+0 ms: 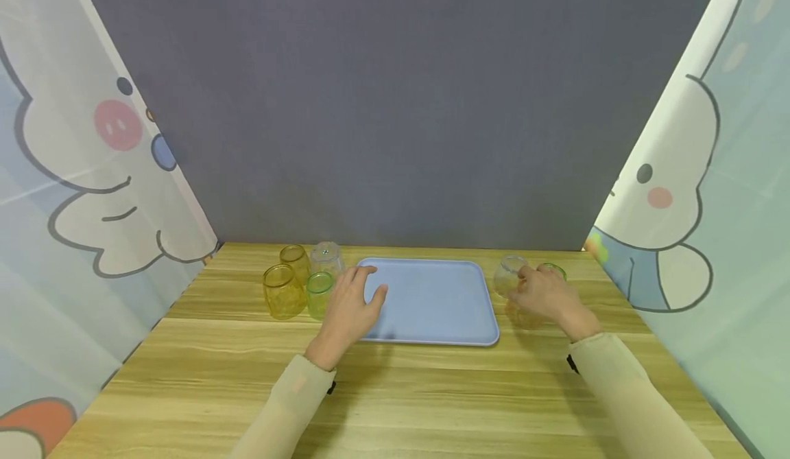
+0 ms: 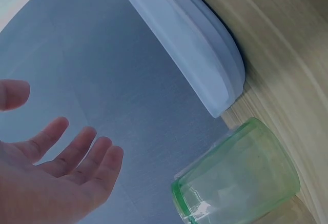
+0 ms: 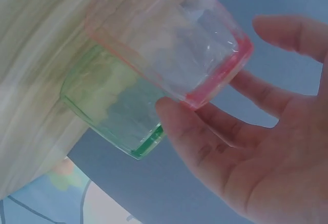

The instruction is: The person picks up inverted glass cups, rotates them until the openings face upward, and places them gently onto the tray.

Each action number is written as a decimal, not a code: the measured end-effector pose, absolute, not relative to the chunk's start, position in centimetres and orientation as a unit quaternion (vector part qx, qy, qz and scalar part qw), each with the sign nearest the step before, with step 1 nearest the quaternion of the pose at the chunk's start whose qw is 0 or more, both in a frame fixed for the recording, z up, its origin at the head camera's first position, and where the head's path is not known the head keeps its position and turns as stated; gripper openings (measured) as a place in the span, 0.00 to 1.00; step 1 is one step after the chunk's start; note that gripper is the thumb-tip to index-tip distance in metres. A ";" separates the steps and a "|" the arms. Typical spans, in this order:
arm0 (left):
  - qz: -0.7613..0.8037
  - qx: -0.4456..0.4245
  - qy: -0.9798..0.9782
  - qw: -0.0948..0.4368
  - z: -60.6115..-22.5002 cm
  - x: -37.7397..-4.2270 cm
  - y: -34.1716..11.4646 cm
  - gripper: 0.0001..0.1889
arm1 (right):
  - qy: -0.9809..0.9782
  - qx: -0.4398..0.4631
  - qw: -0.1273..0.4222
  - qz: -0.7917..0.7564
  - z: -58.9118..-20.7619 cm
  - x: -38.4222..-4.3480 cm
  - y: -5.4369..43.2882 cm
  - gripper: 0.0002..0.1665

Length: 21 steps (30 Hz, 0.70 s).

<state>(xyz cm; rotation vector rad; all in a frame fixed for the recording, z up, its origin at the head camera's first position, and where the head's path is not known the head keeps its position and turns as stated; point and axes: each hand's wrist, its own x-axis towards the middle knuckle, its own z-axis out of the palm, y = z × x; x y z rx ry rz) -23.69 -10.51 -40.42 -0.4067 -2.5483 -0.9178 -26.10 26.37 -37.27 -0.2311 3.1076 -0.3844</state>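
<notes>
My left hand [image 1: 349,308] hovers with spread fingers over the left edge of a pale blue tray [image 1: 432,301], holding nothing. Close beside it stands a green glass [image 2: 236,175]. Over on the right, my right hand [image 1: 546,296] reaches down over a pink glass [image 3: 171,39]. Its fingers [image 3: 187,137] are right at the upper edge of that glass, while the thumb [image 3: 289,34] stands apart from it. Another green glass [image 3: 115,103] is next to the pink one. A clear glass [image 1: 507,277] stands just left of the right hand, which partly covers the pink and green glasses.
Left of the tray are two amber glasses [image 1: 284,292] and a clear glass [image 1: 327,256], grouped with the left green glass. All stand on a wood-grain table [image 1: 420,397]. A grey panel [image 1: 401,116] rises behind it, with cartoon-printed curtains [image 1: 710,171] at both sides.
</notes>
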 end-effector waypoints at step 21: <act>-0.278 -0.155 -0.920 0.230 -40.8 -23.9 -10.3 0.21 | 0.984 -0.110 0.023 -0.142 -36.5 -26.6 26.7 0.23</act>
